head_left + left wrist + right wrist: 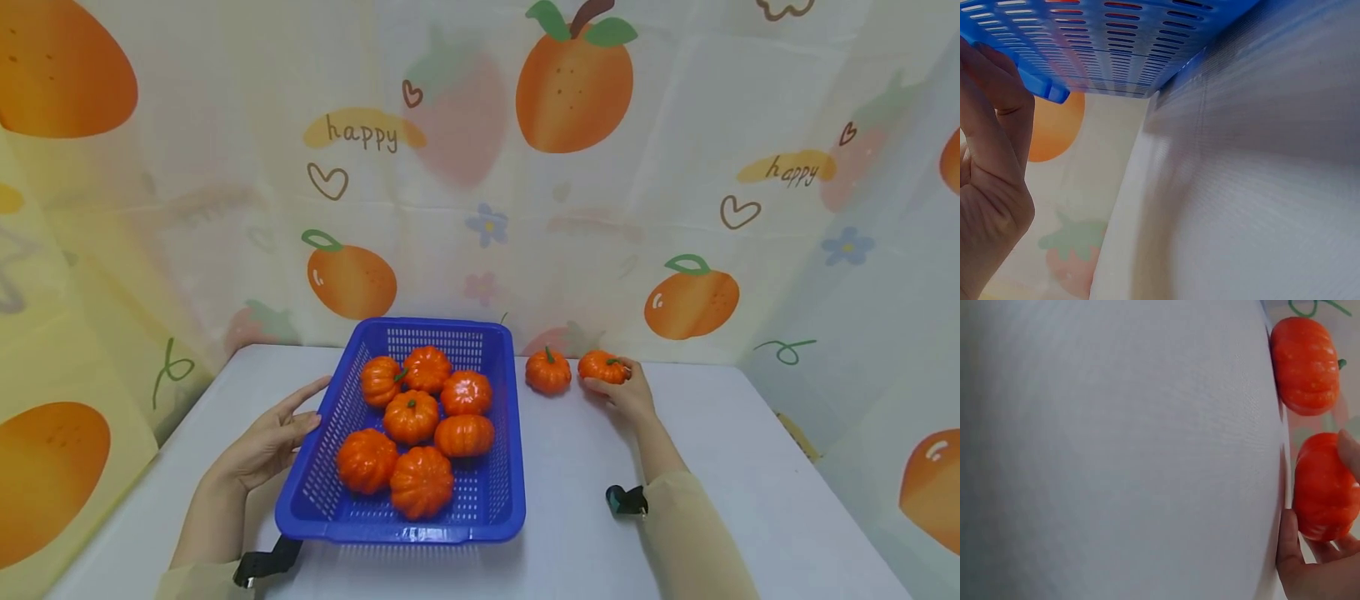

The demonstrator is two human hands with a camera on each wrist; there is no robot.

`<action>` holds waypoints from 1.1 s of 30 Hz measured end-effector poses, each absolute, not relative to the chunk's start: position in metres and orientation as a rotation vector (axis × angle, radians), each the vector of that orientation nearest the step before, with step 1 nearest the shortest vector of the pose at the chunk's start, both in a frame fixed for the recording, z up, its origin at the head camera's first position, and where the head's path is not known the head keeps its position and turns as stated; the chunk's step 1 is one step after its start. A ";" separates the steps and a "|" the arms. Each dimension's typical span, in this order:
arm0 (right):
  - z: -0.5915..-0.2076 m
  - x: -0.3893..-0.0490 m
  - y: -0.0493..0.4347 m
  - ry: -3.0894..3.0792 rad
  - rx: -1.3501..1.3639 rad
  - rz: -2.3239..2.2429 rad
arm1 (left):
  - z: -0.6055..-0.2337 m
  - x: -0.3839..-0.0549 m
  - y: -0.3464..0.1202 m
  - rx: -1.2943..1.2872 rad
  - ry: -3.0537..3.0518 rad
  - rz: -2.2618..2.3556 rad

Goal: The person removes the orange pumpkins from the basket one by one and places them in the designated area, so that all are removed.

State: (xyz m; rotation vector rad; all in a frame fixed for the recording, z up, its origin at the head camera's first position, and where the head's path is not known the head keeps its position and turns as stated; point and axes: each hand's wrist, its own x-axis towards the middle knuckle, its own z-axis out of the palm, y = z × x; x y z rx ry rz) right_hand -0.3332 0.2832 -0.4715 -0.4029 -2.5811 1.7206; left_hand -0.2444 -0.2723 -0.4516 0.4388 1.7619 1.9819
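Observation:
A blue plastic basket [517, 467] with slotted walls holds several small orange pumpkins [412, 417]. My left hand [258, 442] is at the basket's left side and holds its rim; in the left wrist view, bent fingers [1013, 100] reach up to that rim, their tips partly hidden. To the right of the basket, at the back of the table, my right hand [628, 392] grips a small pumpkin [600, 367] between thumb and fingers. Another small pumpkin [548, 372] stands just left of it, stem up. The right wrist view shows the gripped pumpkin [1325, 487] close to the tabletop.
The white table [720, 483] backs onto a hanging cloth [570, 225] printed with fruit, hearts and words. More cloth hangs at both sides. A black strap [626, 500] is on the right wrist, and another black strap [266, 562] is on the left.

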 end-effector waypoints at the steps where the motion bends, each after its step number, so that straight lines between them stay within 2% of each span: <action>1: -0.472 -0.333 0.283 -2.583 -0.398 1.713 | -0.452 -0.244 -0.272 0.438 1.758 1.983; 33: -0.469 -0.331 0.283 -2.663 -0.364 1.578 | -0.452 -0.244 -0.273 0.471 1.689 2.015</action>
